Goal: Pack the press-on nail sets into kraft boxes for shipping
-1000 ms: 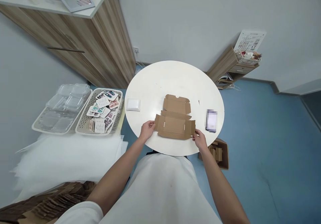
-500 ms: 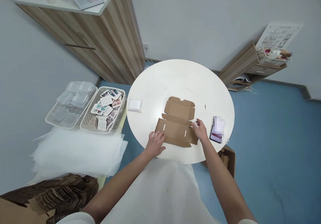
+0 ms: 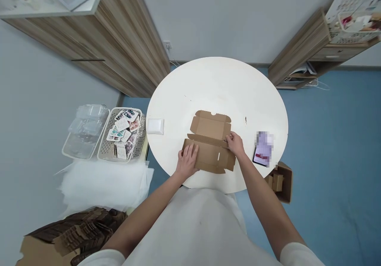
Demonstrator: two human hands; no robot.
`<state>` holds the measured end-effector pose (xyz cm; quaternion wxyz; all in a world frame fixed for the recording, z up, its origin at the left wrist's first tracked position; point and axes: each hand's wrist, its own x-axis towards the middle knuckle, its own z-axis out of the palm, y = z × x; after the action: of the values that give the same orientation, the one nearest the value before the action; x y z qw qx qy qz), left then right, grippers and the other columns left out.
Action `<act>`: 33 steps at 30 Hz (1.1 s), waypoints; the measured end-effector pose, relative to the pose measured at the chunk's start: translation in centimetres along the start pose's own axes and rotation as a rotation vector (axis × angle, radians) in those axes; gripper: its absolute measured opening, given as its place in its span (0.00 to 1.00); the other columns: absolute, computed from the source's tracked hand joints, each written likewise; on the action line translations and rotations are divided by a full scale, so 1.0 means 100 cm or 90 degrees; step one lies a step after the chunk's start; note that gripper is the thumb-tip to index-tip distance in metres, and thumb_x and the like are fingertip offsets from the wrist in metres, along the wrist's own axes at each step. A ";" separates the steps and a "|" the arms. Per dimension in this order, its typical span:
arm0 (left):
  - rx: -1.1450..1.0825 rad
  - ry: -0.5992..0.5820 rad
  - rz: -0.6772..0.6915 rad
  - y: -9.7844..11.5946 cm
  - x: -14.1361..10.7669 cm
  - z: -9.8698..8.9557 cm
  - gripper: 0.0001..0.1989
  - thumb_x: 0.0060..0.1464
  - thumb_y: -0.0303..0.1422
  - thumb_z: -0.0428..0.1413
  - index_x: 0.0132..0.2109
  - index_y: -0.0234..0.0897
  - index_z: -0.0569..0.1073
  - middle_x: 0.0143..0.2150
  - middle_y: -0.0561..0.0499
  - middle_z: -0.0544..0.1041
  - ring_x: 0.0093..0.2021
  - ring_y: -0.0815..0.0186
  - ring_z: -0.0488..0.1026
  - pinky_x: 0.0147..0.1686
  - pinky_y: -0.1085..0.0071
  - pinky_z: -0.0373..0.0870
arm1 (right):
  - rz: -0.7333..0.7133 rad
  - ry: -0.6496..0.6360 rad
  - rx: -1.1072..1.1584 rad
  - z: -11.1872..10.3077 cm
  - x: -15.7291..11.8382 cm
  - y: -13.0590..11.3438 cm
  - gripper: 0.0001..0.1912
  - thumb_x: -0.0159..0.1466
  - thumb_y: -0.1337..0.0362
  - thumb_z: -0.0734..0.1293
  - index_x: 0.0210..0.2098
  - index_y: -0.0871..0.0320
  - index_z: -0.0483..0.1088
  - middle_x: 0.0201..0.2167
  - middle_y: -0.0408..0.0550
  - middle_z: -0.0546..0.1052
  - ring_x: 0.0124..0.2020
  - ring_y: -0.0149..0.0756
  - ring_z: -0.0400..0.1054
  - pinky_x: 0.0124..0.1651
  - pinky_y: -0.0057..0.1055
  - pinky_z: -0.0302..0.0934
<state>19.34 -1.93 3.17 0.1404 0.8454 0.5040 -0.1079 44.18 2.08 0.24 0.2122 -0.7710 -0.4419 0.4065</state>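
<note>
An unfolded brown cardboard box (image 3: 208, 155) lies on the round white table (image 3: 226, 87), its lid part toward the far side. My left hand (image 3: 187, 160) rests on the box's near left panel with the fingers stretched out. It covers one of the two white slots; the other shows. At the right end of the crease, my right hand (image 3: 235, 143) pinches the edge of the box between thumb and fingers. Left of the box sits a small white packet (image 3: 155, 126). A phone (image 3: 263, 150), partly blurred out, lies to the right.
Beside the table at left stand a basket of carded items (image 3: 138, 139), a tray of clear plastic cases (image 3: 86, 131), white sheets (image 3: 104, 182) and stacked flat cardboard (image 3: 86, 230). An open carton (image 3: 287, 182) is on the floor at right. Wooden cabinets stand behind.
My left hand has moved up and onto the near panel, covering its left slot. My right hand now pinches the box's right edge at the crease. The camera view has shifted.
</note>
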 end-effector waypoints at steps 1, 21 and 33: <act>0.005 0.004 -0.002 0.000 0.002 -0.001 0.51 0.36 0.46 0.59 0.63 0.37 0.42 0.64 0.40 0.44 0.61 0.47 0.42 0.54 0.53 0.44 | -0.014 -0.003 0.000 -0.001 -0.003 -0.001 0.14 0.57 0.58 0.55 0.37 0.56 0.66 0.20 0.40 0.67 0.26 0.33 0.64 0.29 0.27 0.55; -0.052 0.068 0.079 -0.008 -0.019 0.013 0.56 0.29 0.42 0.62 0.62 0.35 0.42 0.64 0.39 0.44 0.63 0.49 0.30 0.57 0.50 0.27 | -0.312 -0.093 -0.572 0.052 -0.110 -0.001 0.61 0.40 0.50 0.69 0.61 0.59 0.30 0.63 0.52 0.40 0.63 0.46 0.30 0.59 0.47 0.26; -0.542 0.056 -0.129 -0.066 -0.060 0.058 0.35 0.46 0.31 0.51 0.61 0.34 0.47 0.55 0.41 0.61 0.50 0.61 0.64 0.48 0.66 0.61 | -0.271 -0.090 -0.543 0.067 -0.118 0.008 0.61 0.43 0.55 0.70 0.60 0.57 0.20 0.64 0.50 0.33 0.63 0.41 0.23 0.60 0.42 0.34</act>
<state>10.48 -5.88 -1.23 0.4431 0.6623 0.5895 0.1325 35.80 -8.56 0.98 -0.0753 -0.6523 -0.7305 0.1876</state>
